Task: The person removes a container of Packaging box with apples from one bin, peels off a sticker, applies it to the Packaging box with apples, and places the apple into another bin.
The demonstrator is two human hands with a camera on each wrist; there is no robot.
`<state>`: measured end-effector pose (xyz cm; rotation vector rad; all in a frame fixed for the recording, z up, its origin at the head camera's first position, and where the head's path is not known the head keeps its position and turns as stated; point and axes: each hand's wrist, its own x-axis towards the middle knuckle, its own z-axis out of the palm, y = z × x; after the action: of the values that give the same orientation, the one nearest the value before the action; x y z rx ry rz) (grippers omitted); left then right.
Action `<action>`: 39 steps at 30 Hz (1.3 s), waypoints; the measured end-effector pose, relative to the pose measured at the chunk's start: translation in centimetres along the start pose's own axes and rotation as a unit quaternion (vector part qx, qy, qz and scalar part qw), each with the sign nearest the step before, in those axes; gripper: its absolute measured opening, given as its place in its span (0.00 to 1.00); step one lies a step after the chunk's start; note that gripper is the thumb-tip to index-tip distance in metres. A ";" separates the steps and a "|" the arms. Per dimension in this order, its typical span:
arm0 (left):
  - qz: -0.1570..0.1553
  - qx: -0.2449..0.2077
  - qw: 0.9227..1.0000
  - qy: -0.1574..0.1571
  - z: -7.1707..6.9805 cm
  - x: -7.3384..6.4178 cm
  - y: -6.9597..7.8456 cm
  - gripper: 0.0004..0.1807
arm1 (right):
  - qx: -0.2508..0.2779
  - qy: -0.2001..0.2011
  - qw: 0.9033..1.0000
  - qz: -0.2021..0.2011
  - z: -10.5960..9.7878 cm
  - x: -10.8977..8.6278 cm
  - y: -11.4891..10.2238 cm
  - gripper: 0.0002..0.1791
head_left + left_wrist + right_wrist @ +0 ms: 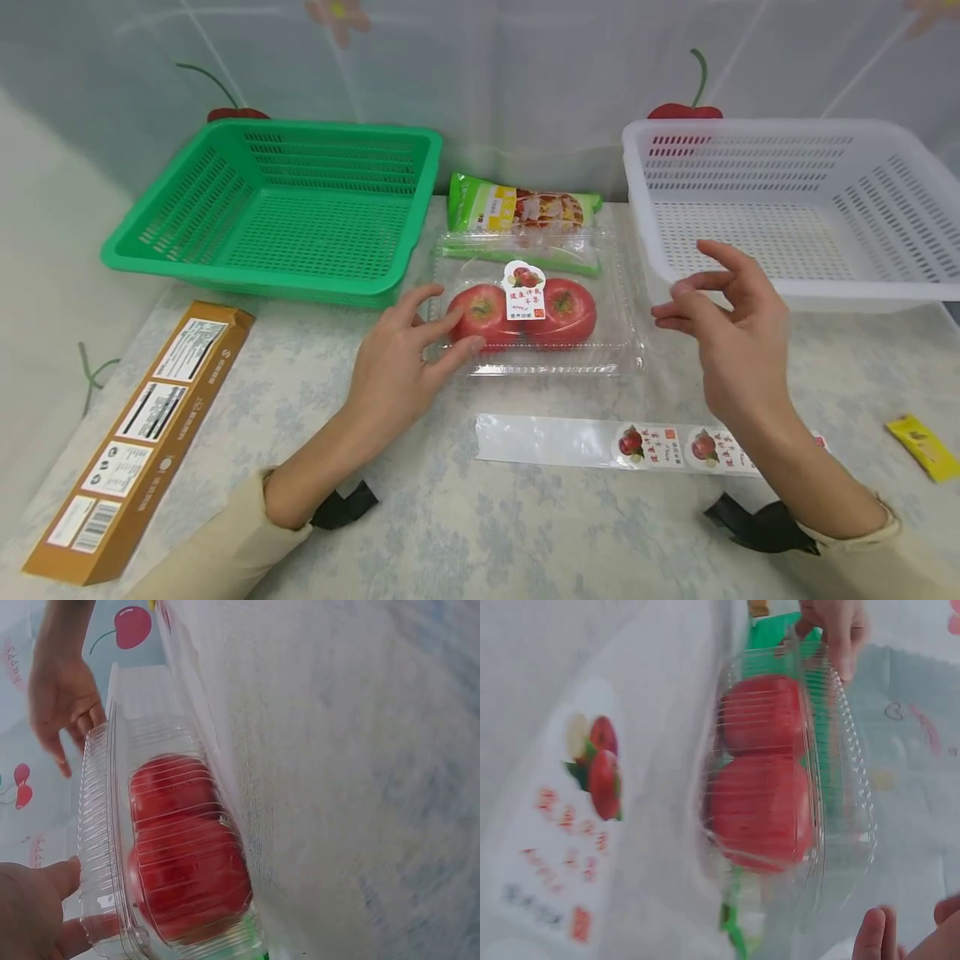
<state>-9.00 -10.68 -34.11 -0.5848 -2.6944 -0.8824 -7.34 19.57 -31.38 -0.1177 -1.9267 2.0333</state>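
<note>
Two red apples lie side by side in a clear plastic clamshell box, its lid lowered over them. An apple sticker is on the lid, above the gap between the apples. My left hand reaches over the box's front left corner, thumb and fingers spread and touching the plastic. In the left wrist view, its thumb is right at the ridged lid. My right hand hovers right of the box near the white basket, its fingers loosely bent with nothing between them.
A strip of stickers lies in front of the box. Behind it is a green snack packet. A green basket stands left, a white basket right. A long brown carton and a small yellow packet flank them.
</note>
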 end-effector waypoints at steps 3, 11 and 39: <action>0.004 0.008 1.000 0.003 -0.1 -0.1 0.1 0.27 | 0.129 0.077 0.983 0.106 -2.3 0.2 0.2 0.33; 0.013 0.026 1.000 0.001 -0.5 -0.2 0.0 0.26 | 0.147 0.169 0.954 0.197 -5.3 1.6 1.6 0.47; -0.273 -0.456 0.826 -0.188 -1.4 -0.2 -1.6 0.41 | 0.167 0.186 0.957 0.150 -4.6 3.5 2.2 0.46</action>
<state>-9.41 -12.74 -33.87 -0.1000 -2.6394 -2.5018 -9.70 24.97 -33.32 -0.6918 -1.3839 2.2927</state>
